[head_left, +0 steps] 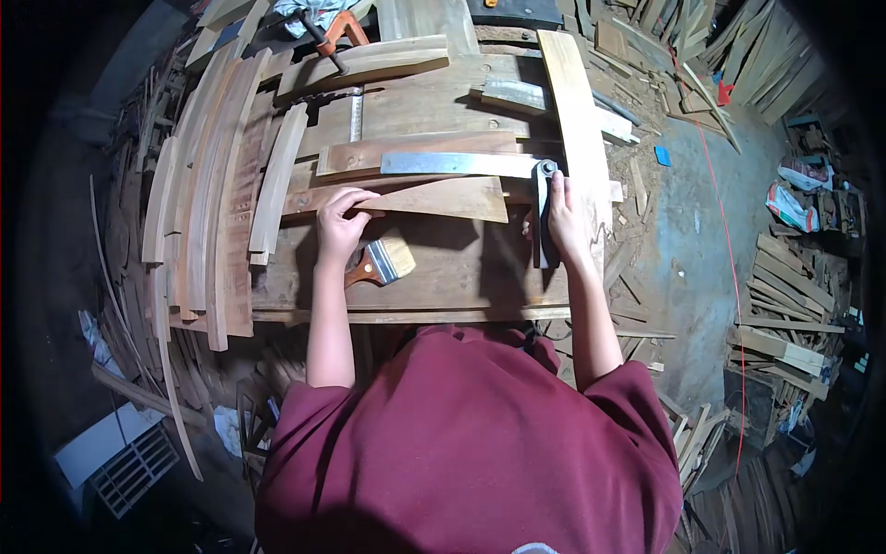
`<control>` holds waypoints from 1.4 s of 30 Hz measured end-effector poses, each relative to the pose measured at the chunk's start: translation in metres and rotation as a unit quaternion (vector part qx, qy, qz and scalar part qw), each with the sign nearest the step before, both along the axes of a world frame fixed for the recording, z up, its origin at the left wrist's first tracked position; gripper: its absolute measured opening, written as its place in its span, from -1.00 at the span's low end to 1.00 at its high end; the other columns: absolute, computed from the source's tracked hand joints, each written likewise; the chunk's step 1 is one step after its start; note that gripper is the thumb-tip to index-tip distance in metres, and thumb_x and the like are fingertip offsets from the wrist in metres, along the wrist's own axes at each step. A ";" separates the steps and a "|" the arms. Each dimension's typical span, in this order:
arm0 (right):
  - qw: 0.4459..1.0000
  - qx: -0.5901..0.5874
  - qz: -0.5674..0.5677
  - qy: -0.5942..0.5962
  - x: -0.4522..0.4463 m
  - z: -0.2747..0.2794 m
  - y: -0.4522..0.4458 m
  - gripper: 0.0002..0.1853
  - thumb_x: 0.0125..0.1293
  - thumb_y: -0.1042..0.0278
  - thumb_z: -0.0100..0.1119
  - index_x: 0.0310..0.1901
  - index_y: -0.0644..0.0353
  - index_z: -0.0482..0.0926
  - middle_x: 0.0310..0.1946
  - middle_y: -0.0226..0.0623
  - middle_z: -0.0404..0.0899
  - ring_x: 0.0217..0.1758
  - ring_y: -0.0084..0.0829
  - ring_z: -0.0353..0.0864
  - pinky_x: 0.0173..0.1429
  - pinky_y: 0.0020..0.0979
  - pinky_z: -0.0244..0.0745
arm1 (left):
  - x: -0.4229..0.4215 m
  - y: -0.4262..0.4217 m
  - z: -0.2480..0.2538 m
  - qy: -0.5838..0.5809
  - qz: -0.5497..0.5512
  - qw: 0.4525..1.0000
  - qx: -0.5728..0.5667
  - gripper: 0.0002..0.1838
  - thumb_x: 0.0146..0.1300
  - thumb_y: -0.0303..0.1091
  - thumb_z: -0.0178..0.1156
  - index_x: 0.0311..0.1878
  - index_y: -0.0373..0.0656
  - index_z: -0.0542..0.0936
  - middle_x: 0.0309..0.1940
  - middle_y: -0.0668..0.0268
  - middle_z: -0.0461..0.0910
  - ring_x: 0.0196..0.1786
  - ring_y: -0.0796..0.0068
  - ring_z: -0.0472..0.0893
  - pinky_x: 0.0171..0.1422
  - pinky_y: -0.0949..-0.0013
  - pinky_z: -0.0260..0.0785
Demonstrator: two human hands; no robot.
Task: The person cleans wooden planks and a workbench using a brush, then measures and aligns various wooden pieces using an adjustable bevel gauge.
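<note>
My left hand [340,226] pinches the narrow end of a thin tapered wooden piece [448,198], whose wide end points right. My right hand [568,220] is wrapped round the dark handle of a bevel gauge [452,163]. The gauge's long metal blade reaches left, just beyond the tapered piece and in front of a reddish board [425,146]. A bolt joins blade and handle near my right fingertips. Close to my left wrist lies a paintbrush [388,261] with pale bristles and a wooden handle, partly hidden by the wrist.
Long curved wooden strips [217,194] lie along the workbench's [415,300] left side. A pale plank [577,120] runs away from me at right. An orange clamp [343,35] sits at the back. Wood offcuts [784,346] and a red cord [724,222] lie on the floor to the right.
</note>
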State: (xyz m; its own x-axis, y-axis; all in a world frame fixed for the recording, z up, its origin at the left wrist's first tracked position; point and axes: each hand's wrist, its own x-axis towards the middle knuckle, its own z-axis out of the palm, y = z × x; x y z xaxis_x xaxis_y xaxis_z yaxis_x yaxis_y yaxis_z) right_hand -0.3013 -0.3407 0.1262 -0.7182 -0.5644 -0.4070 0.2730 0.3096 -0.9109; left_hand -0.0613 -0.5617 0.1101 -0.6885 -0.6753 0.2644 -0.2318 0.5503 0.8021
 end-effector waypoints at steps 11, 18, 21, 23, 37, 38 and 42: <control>0.993 -0.080 -0.008 -0.088 0.009 -0.013 -0.010 -0.68 0.45 0.07 -0.23 0.04 0.10 0.31 -0.57 -0.28 0.51 -0.63 -0.49 0.50 -0.52 -0.47 0.45 | 0.004 -0.013 -0.005 -0.007 0.005 1.000 -0.014 -0.74 -0.23 -0.67 0.16 -0.37 -0.25 0.63 -0.38 0.23 0.64 -0.27 0.35 0.62 -0.11 0.39 0.43; 0.992 -0.100 -0.003 -0.076 0.020 -0.020 -0.012 -0.63 0.45 0.06 -0.22 0.08 0.15 0.34 -0.59 -0.31 0.52 -0.68 -0.54 0.47 -0.56 -0.54 0.40 | 0.004 -0.011 -0.006 0.002 0.019 1.000 -0.007 -0.74 -0.24 -0.70 0.16 -0.39 -0.25 0.61 -0.38 0.23 0.64 -0.27 0.37 0.62 -0.12 0.41 0.43; 0.989 -0.123 -0.018 -0.078 0.019 -0.021 -0.013 -0.62 0.45 0.05 -0.21 0.05 0.18 0.38 -0.59 -0.30 0.53 -0.68 -0.54 0.49 -0.56 -0.53 0.42 | 0.003 -0.010 -0.006 0.013 0.028 1.000 -0.005 -0.75 -0.25 -0.70 0.19 -0.40 -0.25 0.60 -0.42 0.24 0.62 -0.30 0.37 0.61 -0.14 0.41 0.43; 0.989 -0.124 -0.014 -0.080 0.018 -0.021 -0.013 -0.61 0.45 0.05 -0.21 0.05 0.18 0.38 -0.59 -0.30 0.54 -0.67 -0.54 0.49 -0.55 -0.53 0.43 | 0.001 -0.009 -0.003 0.012 0.029 0.999 -0.014 -0.75 -0.26 -0.70 0.21 -0.41 -0.24 0.60 -0.44 0.25 0.60 -0.32 0.37 0.60 -0.15 0.41 0.43; 0.984 -0.080 -0.030 0.158 0.016 -0.051 -0.013 -0.56 0.42 0.11 -0.08 0.12 0.33 0.43 -0.16 -0.17 0.60 -0.08 -0.54 0.50 0.05 -0.52 0.37 | -0.006 -0.003 -0.019 0.031 0.133 0.987 0.082 -0.46 -0.26 -0.69 0.33 -0.12 -0.17 0.40 -0.41 0.31 0.52 -0.30 0.51 0.55 -0.14 0.45 0.42; 0.984 -0.080 -0.029 0.158 0.017 -0.048 -0.013 -0.56 0.42 0.11 -0.08 0.12 0.33 0.43 -0.16 -0.17 0.60 -0.08 -0.54 0.50 0.05 -0.52 0.37 | -0.007 -0.002 -0.019 0.024 0.134 0.988 0.075 -0.45 -0.26 -0.69 0.34 -0.11 -0.17 0.40 -0.38 0.30 0.52 -0.29 0.51 0.55 -0.14 0.44 0.43; 0.987 -0.075 -0.025 0.142 0.016 -0.050 -0.016 -0.55 0.41 0.11 -0.07 0.10 0.34 0.44 -0.14 -0.14 0.61 -0.03 -0.49 0.52 0.07 -0.49 0.37 | -0.009 -0.001 -0.017 0.010 0.149 0.988 0.049 -0.38 -0.28 -0.67 0.34 -0.02 -0.17 0.42 -0.20 0.23 0.54 -0.28 0.49 0.56 -0.13 0.42 0.46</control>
State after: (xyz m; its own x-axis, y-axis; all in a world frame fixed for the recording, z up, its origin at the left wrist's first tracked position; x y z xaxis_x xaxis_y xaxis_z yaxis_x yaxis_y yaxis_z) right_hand -0.2853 -0.3563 0.0766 -0.8201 -0.5633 -0.1004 0.0119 0.1586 -0.9873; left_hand -0.0705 -0.5626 0.0926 -0.4501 -0.8705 0.1991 -0.3560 0.3794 0.8540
